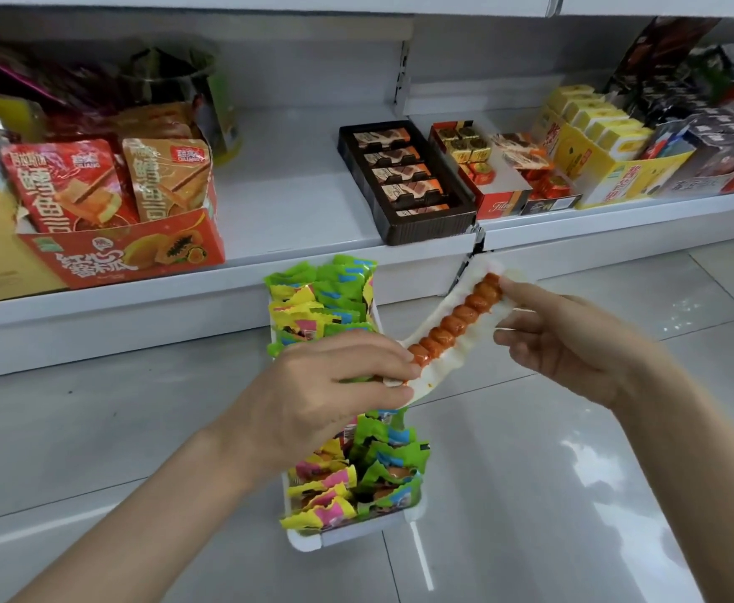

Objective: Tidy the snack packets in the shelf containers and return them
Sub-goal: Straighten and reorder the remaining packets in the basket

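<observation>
While I hold the long clear skewer packet (452,328) stretched between both hands, it hangs in the air above the white container (352,530) of green and yellow snack packets (339,293), which sits on the tiled floor (574,472) in front of the shelf (295,189). My left hand (334,385) pinches the lower end at about seven o'clock of the packet, fingers curled over it; my right hand (574,341) pinches the upper end at one o'clock between thumb and fingertips, the other fingers loosely bent. This one looks out of place (a reddish skewer, nothing like the small packets below) – I judge it belongs elsewhere, not in this container. What worries me: the wrapper looks slick and sags in the middle, so a light pinch at either end could slip and drop it among the small packets, undoing their order. Pulling the two ends too hard might strain the seal – sauce seems to pool near my left fingers. The gap on the shelf at twelve o'clock looks like where the container returns.
</observation>
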